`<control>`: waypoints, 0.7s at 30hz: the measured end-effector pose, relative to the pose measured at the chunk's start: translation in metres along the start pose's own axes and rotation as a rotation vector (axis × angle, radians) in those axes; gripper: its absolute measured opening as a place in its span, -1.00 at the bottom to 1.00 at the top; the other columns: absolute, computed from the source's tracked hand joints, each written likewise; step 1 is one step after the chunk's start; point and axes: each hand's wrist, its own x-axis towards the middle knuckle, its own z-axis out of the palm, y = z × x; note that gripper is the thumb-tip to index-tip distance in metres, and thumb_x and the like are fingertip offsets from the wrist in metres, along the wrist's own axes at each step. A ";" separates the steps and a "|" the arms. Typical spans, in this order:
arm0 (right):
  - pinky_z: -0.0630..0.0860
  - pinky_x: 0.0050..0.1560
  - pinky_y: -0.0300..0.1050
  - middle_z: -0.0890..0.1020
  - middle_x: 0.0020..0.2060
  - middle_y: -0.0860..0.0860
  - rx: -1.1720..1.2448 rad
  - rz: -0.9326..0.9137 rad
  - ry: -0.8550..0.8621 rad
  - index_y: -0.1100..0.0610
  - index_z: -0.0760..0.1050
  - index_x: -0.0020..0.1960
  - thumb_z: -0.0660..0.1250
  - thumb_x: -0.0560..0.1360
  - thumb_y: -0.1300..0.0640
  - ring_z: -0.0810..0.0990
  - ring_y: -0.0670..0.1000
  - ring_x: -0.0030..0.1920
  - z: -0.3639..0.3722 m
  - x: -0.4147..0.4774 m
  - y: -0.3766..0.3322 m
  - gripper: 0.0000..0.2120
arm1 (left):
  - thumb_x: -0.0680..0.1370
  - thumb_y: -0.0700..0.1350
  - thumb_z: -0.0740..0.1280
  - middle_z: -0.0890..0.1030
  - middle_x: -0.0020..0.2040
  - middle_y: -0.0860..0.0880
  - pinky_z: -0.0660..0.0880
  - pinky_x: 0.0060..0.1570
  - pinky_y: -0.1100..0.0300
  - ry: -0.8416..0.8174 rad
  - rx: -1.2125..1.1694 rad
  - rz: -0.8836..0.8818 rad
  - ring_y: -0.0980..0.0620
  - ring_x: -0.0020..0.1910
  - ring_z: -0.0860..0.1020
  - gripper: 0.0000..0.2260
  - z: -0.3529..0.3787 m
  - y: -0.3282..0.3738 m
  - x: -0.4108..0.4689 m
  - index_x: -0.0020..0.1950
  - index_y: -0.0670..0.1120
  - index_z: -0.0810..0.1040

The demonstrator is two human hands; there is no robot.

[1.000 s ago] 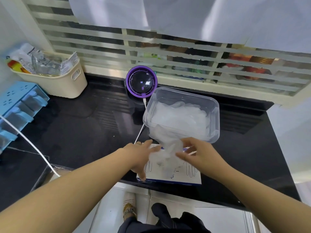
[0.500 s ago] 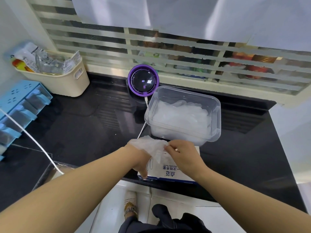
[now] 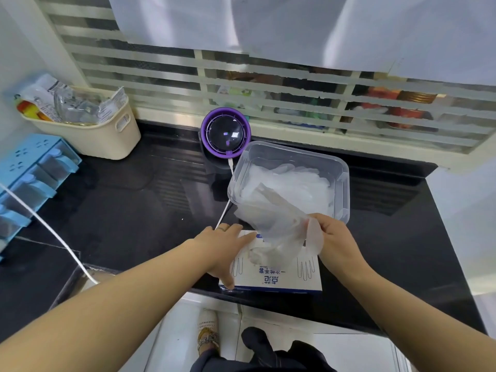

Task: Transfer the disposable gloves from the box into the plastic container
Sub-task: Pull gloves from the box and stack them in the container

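Right hand (image 3: 332, 237) pinches thin clear plastic glove (image 3: 279, 224) above white cardboard box (image 3: 279, 280).
Flat left hand (image 3: 222, 245) presses it; glove looks limp, slippery: pinch an edge.

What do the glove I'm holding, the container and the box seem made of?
Glove: thin translucent plastic film, crinkled and see-through. Container: clear rigid plastic, glossy walls. Box: probably cardboard, matte white, printed, blue edge.

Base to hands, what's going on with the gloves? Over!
Left hand flat on box. Right hand pinching a glove, held at near edge of container. Nothing blocking it.
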 end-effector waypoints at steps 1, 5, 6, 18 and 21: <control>0.60 -0.07 -0.12 0.65 -0.20 -0.03 0.018 0.005 -0.017 0.06 0.59 -0.10 0.23 0.58 0.18 0.61 0.03 -0.11 -0.002 0.002 0.002 -0.82 | 0.36 0.17 0.50 -0.03 0.57 -0.04 0.15 0.46 -0.11 0.011 -0.014 0.004 -0.13 0.53 0.05 0.03 0.000 0.000 -0.002 0.58 0.09 -0.16; 0.60 0.01 -0.02 0.63 -0.10 0.02 0.018 0.043 -0.089 -0.01 0.50 -0.11 0.25 0.57 0.18 0.62 0.07 -0.05 -0.002 0.006 0.005 -0.86 | 0.40 0.18 0.46 0.18 0.49 0.08 0.27 0.38 0.10 0.170 -0.169 0.049 0.00 0.42 0.28 -0.17 -0.004 -0.003 -0.012 0.54 0.07 0.11; 0.58 -0.03 -0.08 0.63 -0.13 0.02 0.025 0.072 -0.094 0.02 0.52 -0.11 0.24 0.57 0.19 0.60 0.02 -0.09 -0.002 0.006 0.004 -0.86 | 0.42 0.18 0.44 0.25 0.44 0.13 0.33 0.32 0.15 0.225 -0.219 0.067 0.05 0.35 0.36 -0.26 -0.006 -0.003 -0.012 0.51 0.08 0.20; 0.48 0.09 0.32 0.62 -0.05 0.26 0.106 0.233 -0.173 0.18 0.62 -0.06 0.28 0.51 -0.05 0.56 0.32 0.04 0.023 0.003 0.018 -0.69 | 0.55 0.09 0.33 0.41 0.33 0.07 0.28 0.30 0.19 0.353 -0.193 0.223 0.01 0.31 0.37 -0.56 0.018 0.024 0.003 0.40 0.05 0.36; 0.54 0.10 0.17 0.68 -0.13 0.14 0.135 0.213 -0.114 0.16 0.65 -0.08 0.27 0.57 0.08 0.62 0.20 -0.02 0.023 -0.001 0.015 -0.77 | 0.62 0.11 0.20 0.41 0.35 0.07 0.16 0.41 0.11 0.317 -0.007 0.247 -0.02 0.36 0.32 -0.61 0.020 0.020 0.001 0.44 0.05 0.35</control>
